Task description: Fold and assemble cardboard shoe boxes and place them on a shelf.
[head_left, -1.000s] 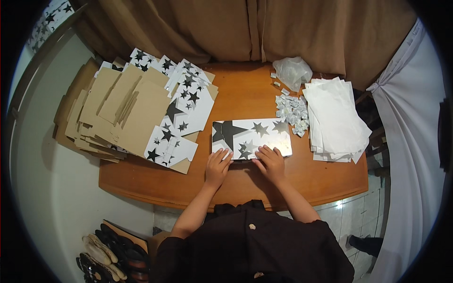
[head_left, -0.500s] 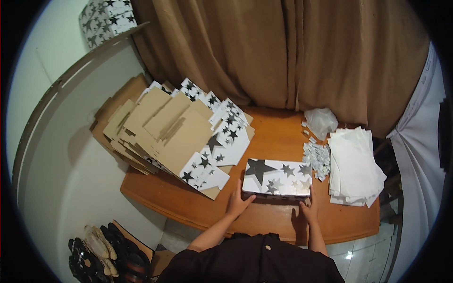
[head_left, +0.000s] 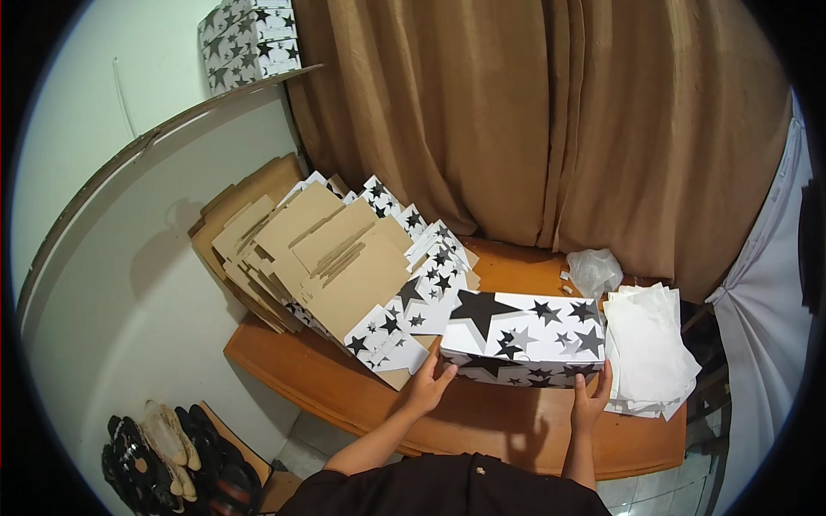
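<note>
Between my two hands is a closed white cardboard box printed with black and grey stars, its lid side facing up. My left hand grips its left end, thumb on the front face. At the right end, my right hand holds the front corner, thumb on the front face. The box appears raised above the wooden table. Beside it on the left leans a pile of flat box blanks, brown on one side and star-printed on the other.
Right of the box lies a stack of white paper sheets, with a clear plastic bag behind it. Star-printed boxes stand on a ledge at the upper left. Shoes sit low at the left. A brown curtain hangs behind the table.
The box has come up nearer to me in both hands and shows more of its front face. It now covers the small pale pieces beside the paper. The view has tilted upward.
</note>
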`<action>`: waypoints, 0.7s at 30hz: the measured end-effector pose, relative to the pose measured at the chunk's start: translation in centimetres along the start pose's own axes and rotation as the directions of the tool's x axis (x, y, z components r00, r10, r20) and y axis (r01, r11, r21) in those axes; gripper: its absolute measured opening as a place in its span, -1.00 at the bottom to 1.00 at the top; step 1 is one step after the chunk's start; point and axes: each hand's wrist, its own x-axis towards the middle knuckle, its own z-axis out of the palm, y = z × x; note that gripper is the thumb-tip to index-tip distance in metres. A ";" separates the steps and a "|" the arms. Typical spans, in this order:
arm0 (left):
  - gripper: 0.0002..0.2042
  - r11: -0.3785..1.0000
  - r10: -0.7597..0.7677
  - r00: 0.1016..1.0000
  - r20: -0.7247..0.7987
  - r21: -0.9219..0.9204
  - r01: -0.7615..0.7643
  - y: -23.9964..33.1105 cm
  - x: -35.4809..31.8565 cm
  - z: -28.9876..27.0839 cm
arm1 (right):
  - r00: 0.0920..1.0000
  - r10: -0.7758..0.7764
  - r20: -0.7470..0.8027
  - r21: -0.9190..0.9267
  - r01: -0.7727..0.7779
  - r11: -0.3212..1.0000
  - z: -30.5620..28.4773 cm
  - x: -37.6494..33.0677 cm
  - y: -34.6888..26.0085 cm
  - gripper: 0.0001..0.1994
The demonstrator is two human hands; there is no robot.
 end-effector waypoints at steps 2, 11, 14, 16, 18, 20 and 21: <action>-0.41 0.998 0.057 0.997 -0.060 0.042 -0.054 2.0 0.4 -0.6 | 0.993 -0.091 0.072 0.017 0.090 0.996 0.6 0.6 -1.3 -0.32; -0.40 0.954 0.291 0.914 -0.282 0.013 -0.300 10.7 4.6 -8.6 | 0.876 -0.436 0.207 0.336 0.355 0.872 8.2 1.8 -10.4 -0.16; -0.44 0.906 0.407 0.855 -0.322 0.027 -0.422 12.6 6.5 -11.1 | 0.791 -0.549 0.269 0.010 0.568 0.823 11.2 3.0 -11.6 -0.32; -0.44 0.900 0.412 0.866 -0.282 -0.023 -0.436 14.2 7.8 -13.5 | 0.831 -0.511 0.219 0.117 0.498 0.859 14.0 3.6 -12.4 -0.39; -0.44 0.887 0.454 0.851 -0.264 0.046 -0.459 15.9 8.7 -16.0 | 0.891 -0.413 0.190 0.249 0.363 0.898 17.5 3.4 -13.3 -0.38; -0.43 0.818 0.574 0.777 -0.257 0.144 -0.556 17.6 9.4 -17.8 | 0.914 -0.365 0.179 0.427 0.262 0.865 20.6 2.1 -14.4 -0.39; -0.43 0.810 0.585 0.773 -0.247 0.142 -0.568 17.8 10.2 -19.1 | 0.929 -0.320 0.184 0.592 0.156 0.791 22.3 1.7 -15.1 -0.39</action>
